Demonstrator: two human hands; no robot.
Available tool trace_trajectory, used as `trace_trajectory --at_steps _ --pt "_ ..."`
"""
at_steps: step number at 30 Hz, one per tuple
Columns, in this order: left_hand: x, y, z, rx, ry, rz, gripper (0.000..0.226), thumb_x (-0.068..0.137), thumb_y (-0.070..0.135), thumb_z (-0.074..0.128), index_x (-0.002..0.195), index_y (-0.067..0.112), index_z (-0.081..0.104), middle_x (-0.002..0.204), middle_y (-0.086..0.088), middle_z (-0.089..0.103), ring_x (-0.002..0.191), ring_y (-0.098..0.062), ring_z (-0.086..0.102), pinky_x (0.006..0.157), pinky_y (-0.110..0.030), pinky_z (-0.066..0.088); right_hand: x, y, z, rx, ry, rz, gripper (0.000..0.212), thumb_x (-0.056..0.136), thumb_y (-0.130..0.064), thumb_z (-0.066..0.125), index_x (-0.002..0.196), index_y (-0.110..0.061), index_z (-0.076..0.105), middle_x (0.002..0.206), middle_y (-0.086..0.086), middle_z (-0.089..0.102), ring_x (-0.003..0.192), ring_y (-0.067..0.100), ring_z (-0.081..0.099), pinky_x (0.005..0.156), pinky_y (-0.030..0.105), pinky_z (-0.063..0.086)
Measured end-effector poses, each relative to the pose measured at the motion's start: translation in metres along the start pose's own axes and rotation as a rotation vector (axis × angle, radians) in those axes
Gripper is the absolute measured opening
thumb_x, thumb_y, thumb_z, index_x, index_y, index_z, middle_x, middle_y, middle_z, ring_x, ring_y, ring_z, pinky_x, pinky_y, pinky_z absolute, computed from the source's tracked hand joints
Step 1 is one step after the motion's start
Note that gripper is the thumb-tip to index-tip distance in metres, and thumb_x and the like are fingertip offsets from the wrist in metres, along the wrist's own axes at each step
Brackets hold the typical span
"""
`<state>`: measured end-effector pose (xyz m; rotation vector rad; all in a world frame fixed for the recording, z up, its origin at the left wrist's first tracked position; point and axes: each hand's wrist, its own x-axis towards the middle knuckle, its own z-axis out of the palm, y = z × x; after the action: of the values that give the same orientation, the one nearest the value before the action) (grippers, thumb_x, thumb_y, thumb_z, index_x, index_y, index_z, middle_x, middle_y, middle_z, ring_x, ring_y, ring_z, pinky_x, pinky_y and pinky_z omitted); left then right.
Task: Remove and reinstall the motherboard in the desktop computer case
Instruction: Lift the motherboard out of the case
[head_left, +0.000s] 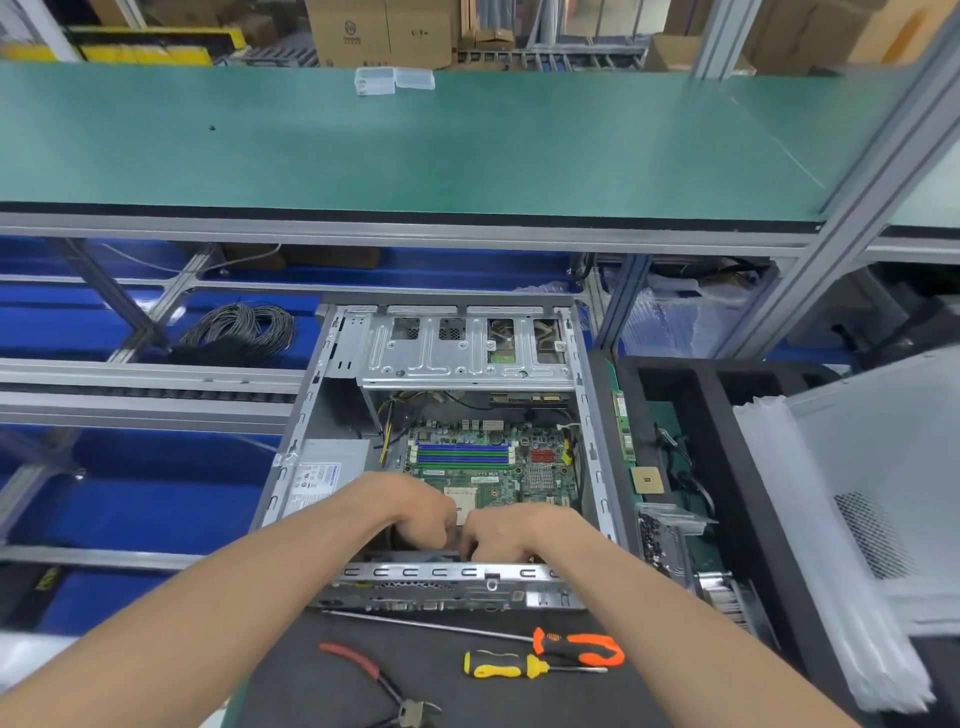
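The green printed-circuit motherboard (488, 467) is seen lying flat on the floor of the open grey sheet-metal desktop computer case (592, 415), towards the right of the case interior, with blue and green memory slots at its far side and a small finned heatsink to the right. The left hand (415, 514) and the right hand (511, 530) are placed side by side, knuckles almost touching, over the near edge of the board, just behind the near rail of the case. The fingers of both hands are curled downward, but what they grip or pinch cannot be told, as the fingertips are hidden. The board is judged to be light but thin, slightly flexible and fragile, with sharp solder points beneath and delicate sockets on top; it would best be held by its bare edges, kept level, and not flexed or dragged across the standoffs. An orange-handled long screwdriver (576, 647), a yellow-handled short screwdriver (511, 666) and red-handled pliers (374, 675) lie on the dark mat near the case.
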<state>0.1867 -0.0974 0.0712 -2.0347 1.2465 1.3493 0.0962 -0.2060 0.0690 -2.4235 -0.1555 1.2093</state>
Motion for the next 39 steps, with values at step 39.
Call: trace_trajectory --at_steps 39 --pt "0.0 -0.001 -0.005 -0.145 -0.101 0.155 0.05 0.094 0.002 0.041 0.133 0.026 0.061 0.133 0.003 0.058 0.104 -0.012 0.046 0.094 -0.03 0.036 -0.009 0.007 0.0 0.24 0.389 0.062 0.027 0.071 -0.001 0.049 0.084 0.009 0.071 0.093 0.031 0.068 0.068 0.024 0.049 0.074 0.053 0.059"
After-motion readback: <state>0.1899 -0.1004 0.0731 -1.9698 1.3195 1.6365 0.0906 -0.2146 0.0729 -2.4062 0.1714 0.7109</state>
